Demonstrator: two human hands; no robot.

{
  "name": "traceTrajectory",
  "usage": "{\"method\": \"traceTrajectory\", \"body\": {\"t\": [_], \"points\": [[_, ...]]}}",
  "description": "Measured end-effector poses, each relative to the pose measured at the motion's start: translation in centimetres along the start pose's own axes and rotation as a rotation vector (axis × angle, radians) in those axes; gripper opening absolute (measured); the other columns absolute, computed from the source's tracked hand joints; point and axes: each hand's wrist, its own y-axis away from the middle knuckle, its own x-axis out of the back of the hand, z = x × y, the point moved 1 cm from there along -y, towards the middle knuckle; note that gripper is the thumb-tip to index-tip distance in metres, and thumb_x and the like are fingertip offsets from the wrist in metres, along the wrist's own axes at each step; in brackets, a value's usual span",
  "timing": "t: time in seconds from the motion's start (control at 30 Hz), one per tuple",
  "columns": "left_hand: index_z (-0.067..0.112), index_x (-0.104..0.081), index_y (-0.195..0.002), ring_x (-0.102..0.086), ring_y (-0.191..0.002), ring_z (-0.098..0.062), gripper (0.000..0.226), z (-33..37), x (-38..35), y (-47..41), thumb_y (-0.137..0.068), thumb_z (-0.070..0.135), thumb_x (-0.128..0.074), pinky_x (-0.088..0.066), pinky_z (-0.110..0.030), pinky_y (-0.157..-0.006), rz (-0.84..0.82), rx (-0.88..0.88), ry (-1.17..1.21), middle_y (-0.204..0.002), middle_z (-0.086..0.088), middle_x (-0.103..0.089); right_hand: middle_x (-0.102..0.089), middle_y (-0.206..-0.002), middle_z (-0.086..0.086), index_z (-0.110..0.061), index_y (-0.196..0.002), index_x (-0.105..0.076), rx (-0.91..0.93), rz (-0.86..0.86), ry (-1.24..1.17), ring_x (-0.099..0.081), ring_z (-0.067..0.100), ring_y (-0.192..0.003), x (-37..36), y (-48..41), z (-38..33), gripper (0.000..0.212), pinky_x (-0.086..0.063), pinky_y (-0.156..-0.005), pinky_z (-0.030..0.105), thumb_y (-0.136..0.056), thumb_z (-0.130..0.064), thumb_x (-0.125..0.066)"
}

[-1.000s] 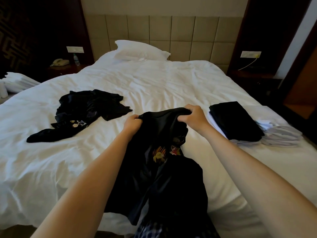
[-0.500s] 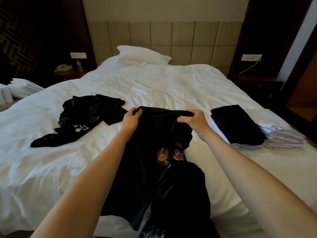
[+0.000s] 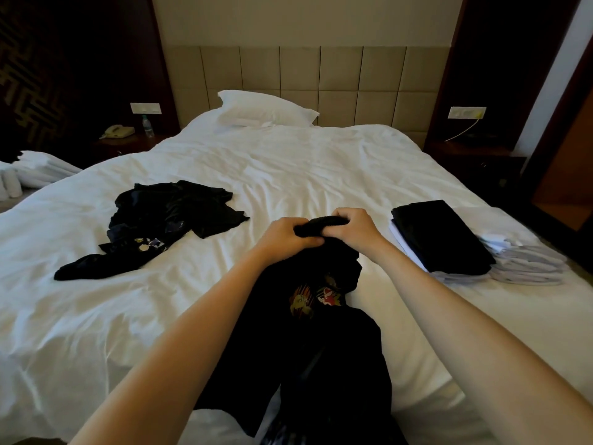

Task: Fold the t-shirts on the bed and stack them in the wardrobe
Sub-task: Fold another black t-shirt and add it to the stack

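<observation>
Both hands are at mid-bed, close together, knuckles up. The left hand [image 3: 285, 237] and right hand [image 3: 356, 231] each have a grip clamped on the same bunched edge of a black t-shirt [image 3: 308, 342], fingers curled round a thick rolled ridge of cloth that spans the short gap between them. The rest of the garment hangs and pools toward the near edge of the bed [image 3: 288, 165] in soft, loose folds. The fabric is matte and dark, with a small print in red, yellow and white showing just below the hands.

To the left, apart from the hands, a crumpled t-shirt [image 3: 167, 220] lies spread in an irregular heap. It is black with a slight sheen, and one part trails out toward the left.

To the right, near the bed's edge, is a folded stack [image 3: 439, 236]: a flat black rectangle on top, with pale layered garments fanned out beneath and beside it.

The bed sheet is white and heavily creased. A white pillow [image 3: 266, 107] rests against a padded headboard [image 3: 321, 81] of square beige panels. On the left nightstand are a telephone [image 3: 117, 131] and a bottle [image 3: 147, 125].
</observation>
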Motion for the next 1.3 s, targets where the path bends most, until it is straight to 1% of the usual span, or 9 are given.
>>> {"method": "traceTrajectory", "body": {"t": [0.07, 0.2, 0.4, 0.57, 0.67, 0.77, 0.97, 1.1, 1.3], "points": [[0.018, -0.067, -0.087, -0.059, -0.068, -0.006, 0.002, -0.1, 0.5, 0.2, -0.086, 0.018, -0.066, -0.043, -0.017, -0.062, 0.059, 0.013, 0.139, -0.073, 0.007, -0.063, -0.053, -0.063, -0.001, -0.013, -0.068, -0.055, -0.079, -0.219, 0.001, -0.051, 0.011, -0.057, 1.0, 0.3, 0.1, 0.02, -0.038, -0.049, 0.015, -0.079, -0.002, -0.067], [0.021, -0.066, -0.08, -0.061, -0.07, -0.013, 0.015, -1.1, 1.7, 0.4, -0.088, 0.01, -0.061, -0.048, -0.022, -0.069, 0.179, 0.078, 0.362, -0.076, 0.001, -0.065, -0.046, -0.065, -0.001, -0.016, -0.071, -0.053, -0.224, -0.486, 0.22, -0.039, 0.014, -0.061, 2.1, 0.7, 1.0, 0.02, -0.026, -0.052, 0.022, -0.078, -0.006, -0.07], [0.02, -0.066, -0.082, -0.062, -0.067, -0.012, 0.017, -1.2, 2.5, 0.4, -0.09, 0.007, -0.059, -0.05, -0.018, -0.064, 0.195, 0.094, 0.496, -0.074, 0.001, -0.065, -0.066, -0.077, -0.002, -0.007, -0.083, -0.066, -0.129, -0.203, -0.145, -0.061, 0.011, -0.077, 2.5, 0.3, 0.5, 0.007, -0.046, -0.064, 0.014, -0.079, -0.005, -0.071], [0.022, -0.066, -0.086, -0.063, -0.065, -0.01, 0.016, 1.3, 2.3, -0.5, -0.091, 0.009, -0.058, -0.051, -0.017, -0.061, 0.149, 0.034, 0.565, -0.074, 0.003, -0.066, -0.065, -0.057, -0.004, -0.007, -0.069, -0.062, 0.029, 0.158, -0.521, -0.064, 0.011, -0.055, 3.8, 0.4, -2.3, 0.015, -0.05, -0.056, 0.024, -0.074, 0.006, -0.067], [0.024, -0.066, -0.087, -0.066, -0.067, -0.009, 0.015, 3.7, 1.6, -1.6, -0.091, 0.012, -0.059, -0.053, -0.019, -0.065, 0.138, -0.019, 0.607, -0.077, 0.004, -0.068, -0.066, -0.073, 0.008, -0.007, -0.079, -0.065, -0.006, 0.008, -0.649, -0.065, 0.02, -0.067, 4.9, 0.8, -3.7, 0.018, -0.05, -0.063, 0.027, -0.062, -0.012, -0.065], [0.025, -0.065, -0.09, -0.066, -0.075, -0.012, 0.009, 4.7, 1.1, -2.5, -0.091, 0.018, -0.06, -0.053, -0.024, -0.074, 0.09, -0.039, 0.509, -0.085, 0.002, -0.068, -0.069, -0.096, 0.014, -0.006, -0.101, -0.068, -0.144, -0.212, -0.487, -0.066, 0.027, -0.088, 6.1, 1.3, -3.2, 0.04, -0.051, -0.082, 0.033, -0.068, -0.029, -0.069], [0.017, -0.063, -0.089, -0.06, -0.071, -0.009, 0.015, 2.4, 1.2, -2.7, -0.086, 0.031, -0.066, -0.049, -0.018, -0.067, 0.137, 0.041, 0.263, -0.08, 0.004, -0.062, -0.071, -0.076, 0.009, -0.006, -0.083, -0.069, -0.266, 0.121, -0.499, -0.066, 0.028, -0.08, 7.9, 1.2, 1.1, 0.008, -0.053, -0.079, 0.035, -0.076, -0.008, -0.072], [0.011, -0.062, -0.086, -0.066, -0.071, -0.015, 0.027, 0.8, 3.3, -1.6, -0.089, 0.037, -0.059, -0.054, -0.022, -0.065, -0.103, 0.212, 0.568, -0.079, -0.003, -0.065, -0.067, -0.075, 0.008, -0.01, -0.077, -0.066, -0.322, 0.257, -0.391, -0.065, 0.022, -0.069, 8.6, 1.6, 1.7, 0.007, -0.052, -0.061, 0.027, -0.076, -0.005, -0.072], [0.001, -0.059, -0.083, -0.064, -0.064, -0.02, 0.011, -1.3, 4.9, -1.5, -0.087, -0.006, -0.052, -0.054, -0.025, -0.055, 0.114, 0.339, 0.582, -0.076, -0.01, -0.06, -0.065, -0.084, 0.007, -0.01, -0.09, -0.065, -0.364, 0.127, -0.433, -0.064, 0.02, -0.074, 8.6, 0.8, 1.3, 0.019, -0.048, -0.061, 0.027, -0.077, -0.024, -0.068]]}}
